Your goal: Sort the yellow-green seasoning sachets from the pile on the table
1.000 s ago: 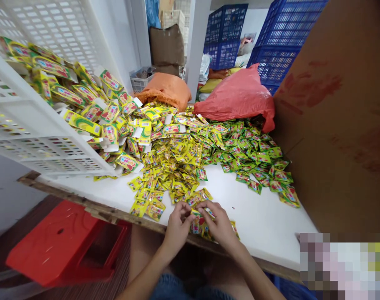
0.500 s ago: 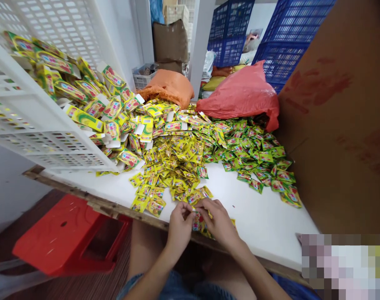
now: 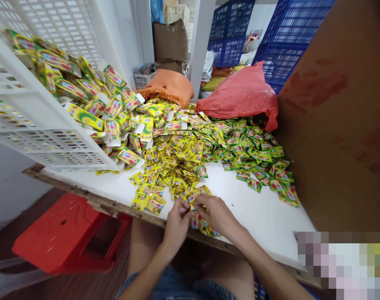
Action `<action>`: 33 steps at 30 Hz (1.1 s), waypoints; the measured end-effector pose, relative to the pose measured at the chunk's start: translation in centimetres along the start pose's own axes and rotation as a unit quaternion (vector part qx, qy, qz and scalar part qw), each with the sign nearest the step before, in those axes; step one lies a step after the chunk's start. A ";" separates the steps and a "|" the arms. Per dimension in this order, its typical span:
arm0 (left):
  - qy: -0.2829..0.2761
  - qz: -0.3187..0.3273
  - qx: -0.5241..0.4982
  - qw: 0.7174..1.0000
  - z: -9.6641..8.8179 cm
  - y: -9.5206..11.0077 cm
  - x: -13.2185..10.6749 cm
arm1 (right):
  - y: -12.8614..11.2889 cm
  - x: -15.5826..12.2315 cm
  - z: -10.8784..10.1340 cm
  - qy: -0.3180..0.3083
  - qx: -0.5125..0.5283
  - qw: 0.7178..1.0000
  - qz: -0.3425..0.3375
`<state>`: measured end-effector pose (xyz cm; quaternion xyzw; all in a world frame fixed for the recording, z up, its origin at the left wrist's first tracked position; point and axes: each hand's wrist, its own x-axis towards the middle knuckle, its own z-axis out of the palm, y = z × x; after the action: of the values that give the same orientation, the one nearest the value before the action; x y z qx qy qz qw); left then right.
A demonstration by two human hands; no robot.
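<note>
At the front edge of the table, my left hand (image 3: pixel 178 220) is closed, its thumb and fingers pinching the edge of a small yellow packet (image 3: pixel 192 207). My right hand (image 3: pixel 215 211) sits just to the right with fingers curled together; its fingertips hide whatever they hold. Below and between the hands lie more small printed packets (image 3: pixel 205 227), partly covered by my right hand. A heap of yellow packets (image 3: pixel 177 162) spreads just beyond my hands. Green packets (image 3: pixel 255 154) are piled behind and to the right.
Small yellow cartons (image 3: pixel 113 131) spill from a tilted white plastic crate (image 3: pixel 61 148) at left. An orange sack (image 3: pixel 169 85) and a red sack (image 3: pixel 240 93) lie at the back. Cardboard (image 3: pixel 330 146) stands along the right side. A red stool (image 3: pixel 55 233) is below left.
My right hand has shifted slightly up and left, uncovering more of the packets beneath it. My left hand has moved slightly left and stays pinched.
</note>
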<state>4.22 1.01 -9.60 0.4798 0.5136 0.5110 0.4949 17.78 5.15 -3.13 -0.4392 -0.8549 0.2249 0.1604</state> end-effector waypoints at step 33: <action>-0.043 0.006 -0.018 0.999 -1.0 0.3 0.5 | -1.2 0.2 -0.1 -0.002 -0.029 0.999 0.016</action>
<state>3.23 1.44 -9.28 0.4953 0.4793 0.5020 0.5224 16.87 4.67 -2.42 -0.4567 -0.8542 0.2039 0.1421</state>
